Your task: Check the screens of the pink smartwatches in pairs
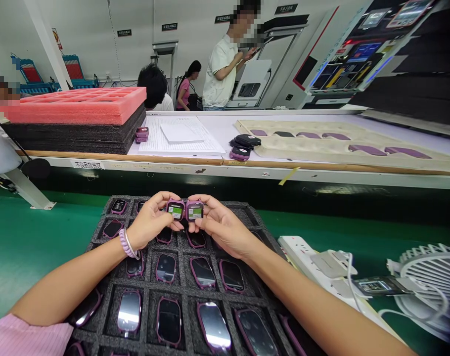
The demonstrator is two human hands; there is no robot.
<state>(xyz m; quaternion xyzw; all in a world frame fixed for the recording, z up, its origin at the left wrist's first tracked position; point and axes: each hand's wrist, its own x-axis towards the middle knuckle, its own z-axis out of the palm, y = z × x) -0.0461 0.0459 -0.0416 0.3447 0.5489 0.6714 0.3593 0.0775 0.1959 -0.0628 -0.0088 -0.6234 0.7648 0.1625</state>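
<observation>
Above the far part of a dark foam tray (186,291), my left hand (151,222) pinches a purple-framed watch (175,210) between thumb and fingers. My right hand (225,225) grips a second purple-framed watch (195,211) the same way. The two watches are side by side, nearly touching, their lit screens facing me with green and white areas. Beneath them, the tray's square compartments hold several purple watches with dark screens, such as one watch (169,321) near the front. Fingertips behind the held watches are partly hidden.
A bench (247,168) crosses ahead, bearing stacked red foam (76,116), white paper (182,133), a few watches (240,153) and a cream tray (321,148). A power strip (299,247) and a white fan (432,282) are at right. Several people are beyond the bench.
</observation>
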